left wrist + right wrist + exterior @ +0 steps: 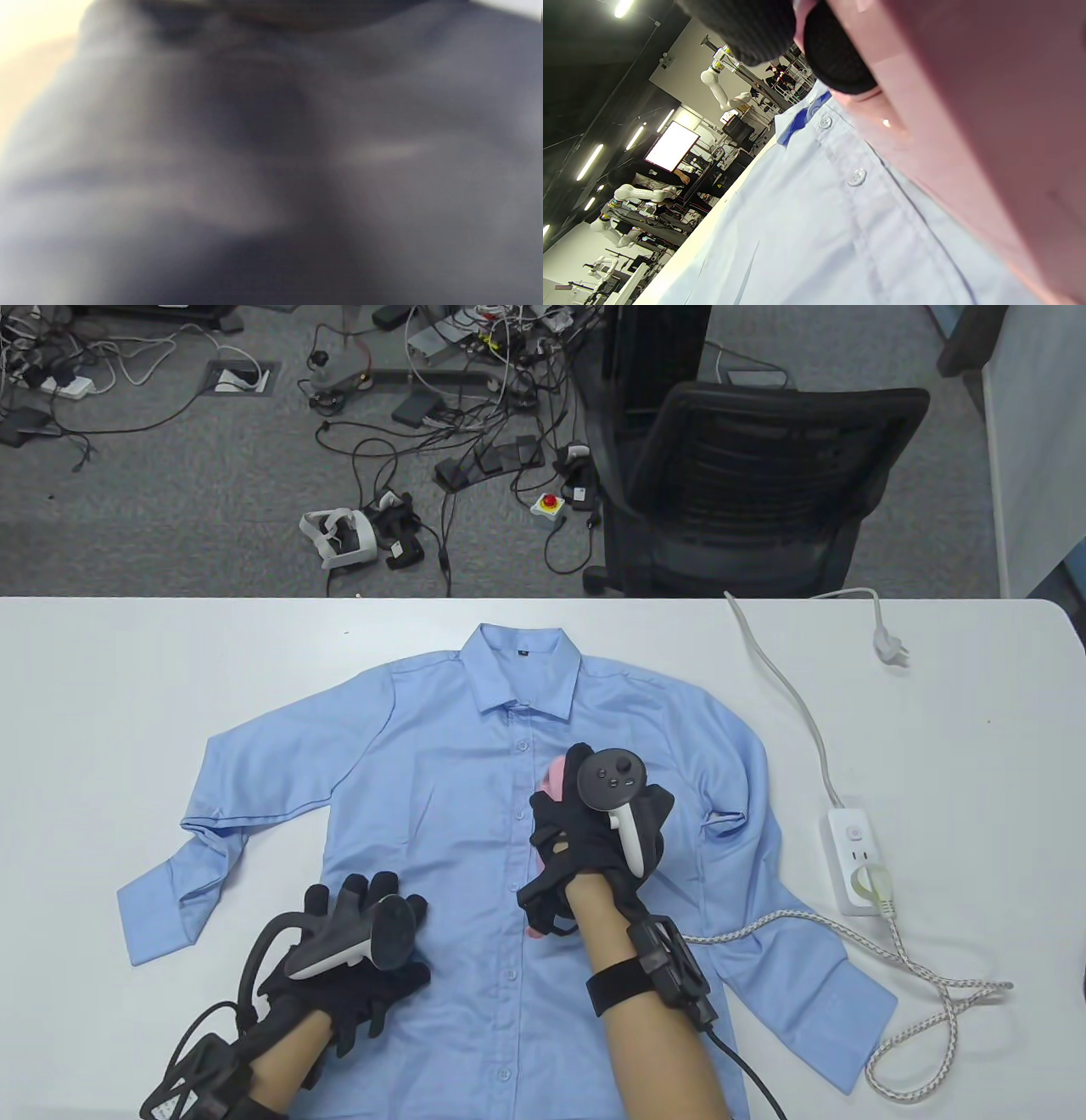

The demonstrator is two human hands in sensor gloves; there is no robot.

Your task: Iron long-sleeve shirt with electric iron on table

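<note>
Table view, pink iron [553, 780] gripped under right-hand fingers [551, 823], on shirt [441, 780] front

I am seeing even, bright overhead light washing the table view, and the white worktop [170, 687] is throwing only soft, short shadows under the hands. My left wrist view is showing nothing but grey blur, fully out of focus, with a pale overexposed glow burning in its top left corner. In the right wrist view ceiling strip lights [589, 161] are glaring, and the pink iron [988, 127] is sitting close and soft
</note>
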